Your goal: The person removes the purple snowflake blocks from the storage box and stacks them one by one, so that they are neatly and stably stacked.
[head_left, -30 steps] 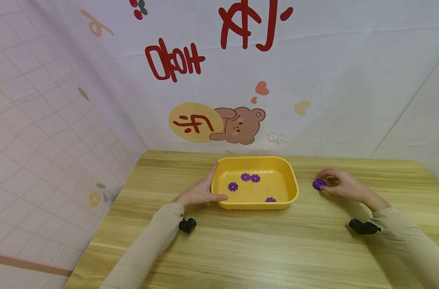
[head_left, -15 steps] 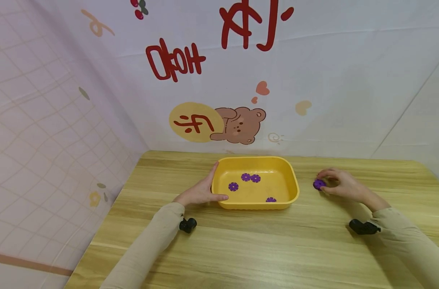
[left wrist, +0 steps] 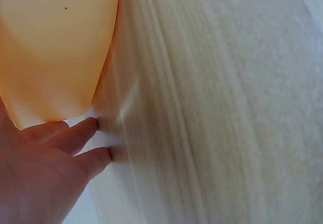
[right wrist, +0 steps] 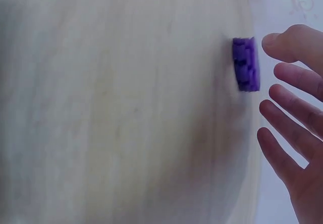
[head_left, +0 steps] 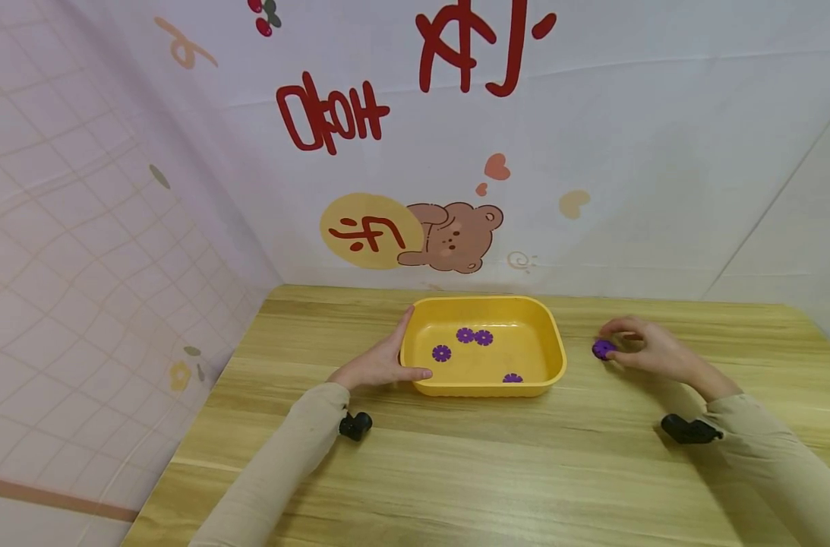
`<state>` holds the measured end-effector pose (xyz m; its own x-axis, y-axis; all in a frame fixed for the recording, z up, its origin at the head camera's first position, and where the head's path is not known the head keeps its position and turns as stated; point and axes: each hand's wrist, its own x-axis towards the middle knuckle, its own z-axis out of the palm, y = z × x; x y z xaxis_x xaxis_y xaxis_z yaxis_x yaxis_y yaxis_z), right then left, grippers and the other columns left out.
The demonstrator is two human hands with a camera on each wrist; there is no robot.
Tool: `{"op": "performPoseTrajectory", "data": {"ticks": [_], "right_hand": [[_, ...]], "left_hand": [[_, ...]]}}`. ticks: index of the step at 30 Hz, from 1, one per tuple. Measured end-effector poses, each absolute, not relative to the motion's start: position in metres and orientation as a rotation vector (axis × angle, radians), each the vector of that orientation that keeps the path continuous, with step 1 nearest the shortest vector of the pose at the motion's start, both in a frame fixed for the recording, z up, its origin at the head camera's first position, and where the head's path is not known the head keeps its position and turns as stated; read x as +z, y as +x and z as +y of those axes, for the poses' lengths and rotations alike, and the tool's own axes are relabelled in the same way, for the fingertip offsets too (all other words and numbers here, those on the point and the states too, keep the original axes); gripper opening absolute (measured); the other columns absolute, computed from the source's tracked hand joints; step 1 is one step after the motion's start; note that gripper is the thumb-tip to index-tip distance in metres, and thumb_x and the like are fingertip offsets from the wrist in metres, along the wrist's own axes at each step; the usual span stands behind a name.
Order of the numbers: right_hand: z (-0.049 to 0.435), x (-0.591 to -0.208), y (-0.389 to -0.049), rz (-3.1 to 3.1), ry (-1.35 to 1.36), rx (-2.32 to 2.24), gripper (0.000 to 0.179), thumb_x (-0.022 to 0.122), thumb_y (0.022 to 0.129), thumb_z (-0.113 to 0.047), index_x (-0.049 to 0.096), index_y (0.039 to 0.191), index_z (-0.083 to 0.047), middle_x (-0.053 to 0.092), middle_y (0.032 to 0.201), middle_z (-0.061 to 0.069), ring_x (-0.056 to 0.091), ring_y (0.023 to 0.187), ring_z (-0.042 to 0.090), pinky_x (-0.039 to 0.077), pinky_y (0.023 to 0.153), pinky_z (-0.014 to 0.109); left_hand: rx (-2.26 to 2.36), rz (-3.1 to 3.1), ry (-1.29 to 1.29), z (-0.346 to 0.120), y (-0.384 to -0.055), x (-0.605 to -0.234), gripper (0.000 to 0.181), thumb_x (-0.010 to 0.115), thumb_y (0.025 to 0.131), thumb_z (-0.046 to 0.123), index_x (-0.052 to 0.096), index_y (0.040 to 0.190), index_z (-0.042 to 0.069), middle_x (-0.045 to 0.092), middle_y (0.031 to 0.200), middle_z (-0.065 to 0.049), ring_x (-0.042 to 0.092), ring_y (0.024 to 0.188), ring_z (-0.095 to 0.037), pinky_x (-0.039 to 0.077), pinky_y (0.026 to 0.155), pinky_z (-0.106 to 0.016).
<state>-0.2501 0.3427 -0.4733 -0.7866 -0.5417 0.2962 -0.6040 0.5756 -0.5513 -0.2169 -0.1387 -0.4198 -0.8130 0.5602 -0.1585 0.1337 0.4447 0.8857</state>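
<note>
At the left end of a yellow plastic tub, my left hand holds it with the thumb at the front rim and fingers along the outer wall. The left wrist view shows those fingers against the tub's wall. Inside the tub lie several purple snowflake discs, flat on its floor. A short stack of purple snowflake discs stands on the table to the right. Over it hovers my right hand, fingers and thumb spread around the stack; the right wrist view shows the fingertips apart from the stack.
The wood-grain table runs back to a white wall cloth printed with red characters and a bear. A gridded cloth hangs on the left. Black wrist devices are worn on both wrists.
My right hand's fingertips have eased slightly away from the stack of purple discs. The left hand and the tub have stayed in place.
</note>
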Motion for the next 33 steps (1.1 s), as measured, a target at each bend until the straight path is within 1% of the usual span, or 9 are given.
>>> {"op": "performPoseTrajectory", "data": {"ticks": [2, 5, 9, 14, 20, 23, 26, 29, 33], "right_hand": [[0.34, -0.471, -0.249, -2.685, 0.988, 1.008, 0.037, 0.078, 0.076, 0.006, 0.065, 0.11, 0.002, 0.063, 0.11, 0.016, 0.054, 0.105, 0.008, 0.051, 0.085, 0.021], [0.334, -0.466, -0.248, -2.664, 0.993, 1.026, 0.036, 0.077, 0.078, 0.004, 0.064, 0.112, 0.002, 0.063, 0.112, 0.014, 0.053, 0.106, 0.008, 0.046, 0.088, 0.015], [0.323, -0.457, -0.247, -2.657, 1.018, 1.025, 0.036, 0.076, 0.08, 0.001, 0.064, 0.113, -0.004, 0.062, 0.114, 0.01, 0.053, 0.106, 0.01, 0.045, 0.088, 0.015], [0.306, -0.445, -0.247, -2.614, 1.091, 1.041, 0.042, 0.076, 0.077, 0.009, 0.064, 0.114, -0.007, 0.061, 0.116, 0.01, 0.052, 0.107, 0.006, 0.046, 0.088, 0.014], [0.284, -0.434, -0.246, -2.556, 1.165, 1.05, 0.041, 0.078, 0.075, 0.007, 0.065, 0.112, -0.007, 0.062, 0.115, 0.01, 0.055, 0.106, 0.012, 0.05, 0.085, 0.019], [0.274, -0.43, -0.245, -2.571, 1.192, 1.067, 0.037, 0.078, 0.077, 0.002, 0.066, 0.111, -0.007, 0.062, 0.115, 0.007, 0.057, 0.103, 0.018, 0.051, 0.083, 0.021], [0.264, -0.427, -0.244, -2.577, 1.245, 1.067, 0.034, 0.079, 0.078, -0.001, 0.067, 0.11, -0.006, 0.063, 0.114, 0.005, 0.058, 0.101, 0.021, 0.053, 0.082, 0.027], [0.254, -0.425, -0.243, -2.57, 1.307, 1.056, 0.035, 0.079, 0.078, -0.002, 0.068, 0.11, -0.01, 0.064, 0.111, 0.003, 0.06, 0.097, 0.021, 0.054, 0.081, 0.033], [0.242, -0.421, -0.242, -2.584, 1.377, 1.053, 0.037, 0.079, 0.078, -0.001, 0.067, 0.11, -0.016, 0.065, 0.11, 0.0, 0.059, 0.096, 0.021, 0.052, 0.079, 0.033]], "left_hand": [[1.334, 2.265, 0.588, -0.139, -0.217, -0.419, 0.116, 0.077, 0.084, 0.017, -0.017, 0.152, 0.01, 0.009, 0.157, -0.024, 0.052, 0.118, -0.038, 0.03, 0.11, -0.043], [1.336, 2.257, 0.593, -0.139, -0.217, -0.419, 0.116, 0.077, 0.084, 0.017, -0.017, 0.152, 0.009, 0.01, 0.157, -0.025, 0.052, 0.118, -0.038, 0.029, 0.11, -0.044], [1.334, 2.25, 0.596, -0.14, -0.217, -0.419, 0.116, 0.077, 0.084, 0.017, -0.017, 0.152, 0.009, 0.011, 0.157, -0.025, 0.053, 0.117, -0.038, 0.03, 0.11, -0.043], [1.318, 2.262, 0.589, -0.14, -0.217, -0.418, 0.115, 0.076, 0.085, 0.017, -0.018, 0.152, 0.009, 0.007, 0.158, -0.023, 0.051, 0.12, -0.037, 0.028, 0.111, -0.043], [1.282, 2.294, 0.58, -0.139, -0.217, -0.417, 0.115, 0.076, 0.085, 0.019, -0.017, 0.152, 0.01, 0.005, 0.158, -0.022, 0.043, 0.129, -0.037, 0.023, 0.113, -0.042], [1.283, 2.294, 0.576, -0.139, -0.216, -0.416, 0.115, 0.076, 0.085, 0.019, -0.017, 0.152, 0.009, 0.006, 0.158, -0.022, 0.044, 0.128, -0.036, 0.025, 0.112, -0.042], [1.285, 2.303, 0.581, -0.139, -0.216, -0.417, 0.115, 0.076, 0.084, 0.02, -0.016, 0.152, 0.006, 0.008, 0.158, -0.024, 0.046, 0.126, -0.036, 0.027, 0.112, -0.043], [1.284, 2.312, 0.589, -0.139, -0.217, -0.418, 0.115, 0.077, 0.084, 0.021, -0.015, 0.151, 0.003, 0.008, 0.157, -0.025, 0.046, 0.126, -0.036, 0.028, 0.111, -0.045], [1.268, 2.308, 0.584, -0.139, -0.216, -0.415, 0.116, 0.077, 0.085, 0.022, -0.016, 0.152, 0.007, 0.004, 0.158, -0.022, 0.041, 0.13, -0.036, 0.025, 0.112, -0.042]]}}
